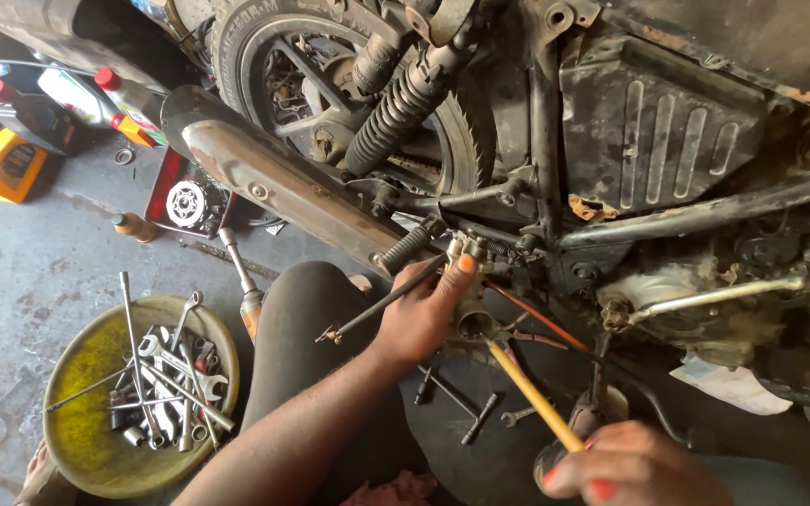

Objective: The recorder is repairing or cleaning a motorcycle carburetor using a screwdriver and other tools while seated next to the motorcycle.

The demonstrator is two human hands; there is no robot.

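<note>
- Carburettor [472, 298]: small grey metal body, gripped just below the motorcycle frame [544, 141], between the exhaust pipe and the engine casing.
- Left hand [421, 314]: fingers curled closed around the carburettor, thumb up on its top; a thin black rod [388, 303] runs out from under the hand, away from the carburettor toward the knee.
- Right hand [632, 466]: closed in a fist on the handle end of a yellow-shafted screwdriver [529, 394], below and to the right of the carburettor.
- Screwdriver: shaft slants up from the right hand; its tip meets the underside of the carburettor.
- Orange cable [541, 321]: runs from beside the carburettor off toward the engine.
- Exhaust pipe [283, 183]: dull, rusted silver, slanting down toward the carburettor from the upper left.
- Shock absorber spring [403, 108]: black coil, above the carburettor, in front of the rear wheel [264, 56].
- Loose spanners [480, 417]: on the floor below the carburettor, between the two forearms.
- Yellow bowl [82, 422]: round, dirty, on the floor well left of the carburettor; holds spanners, sockets and long rods.
- Wheel brace [241, 272]: lies on the floor between the bowl and the exhaust pipe.
- Oil bottles [11, 164]: yellow, black and pale with red caps, on the floor at the far upper left, well apart from the carburettor.
</note>
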